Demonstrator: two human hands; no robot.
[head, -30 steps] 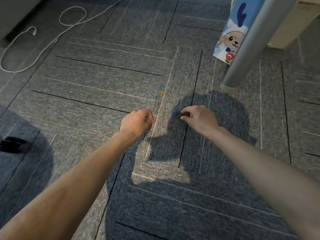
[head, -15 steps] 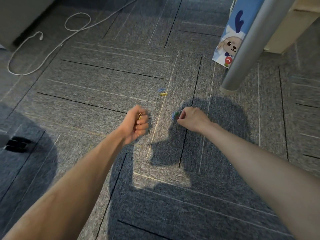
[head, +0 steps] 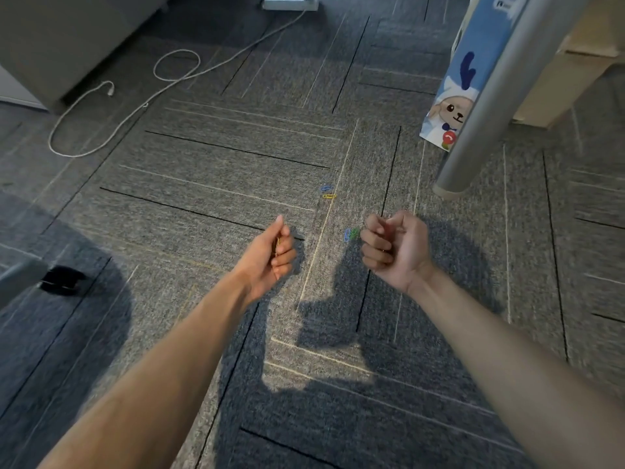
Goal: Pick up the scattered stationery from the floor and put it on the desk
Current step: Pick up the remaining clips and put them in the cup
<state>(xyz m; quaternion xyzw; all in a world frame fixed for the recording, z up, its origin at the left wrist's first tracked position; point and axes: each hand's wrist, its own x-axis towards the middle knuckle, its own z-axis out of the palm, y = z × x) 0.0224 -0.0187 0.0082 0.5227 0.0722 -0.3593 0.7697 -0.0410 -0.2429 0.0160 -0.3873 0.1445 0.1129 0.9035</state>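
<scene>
2 hands listed, near to far.
left hand [head: 270, 257]: fingers curled round a thin yellow wire clip [head: 278, 244].
right hand [head: 394, 248]: fist closed, contents hidden, cannot tell what it holds.
risk: slim, springy wire could slip from a slack fist and get lost in the pile.
blue and green clips [head: 350, 234]: on the floor, just beside the right knuckles.
blue and yellow pair [head: 327, 192]: beyond, close together.
carpet [head: 209, 170]: coarse grey ribbed tiles.
desk leg [head: 473, 137]: smooth metal tube.

Your left hand [head: 267, 255] hides all but a sliver of a yellow paper clip [head: 278, 244]. Your right hand [head: 394, 247] hides whether it holds anything. At 12 o'clock the top edge cuts off the power strip [head: 291, 1].
</scene>
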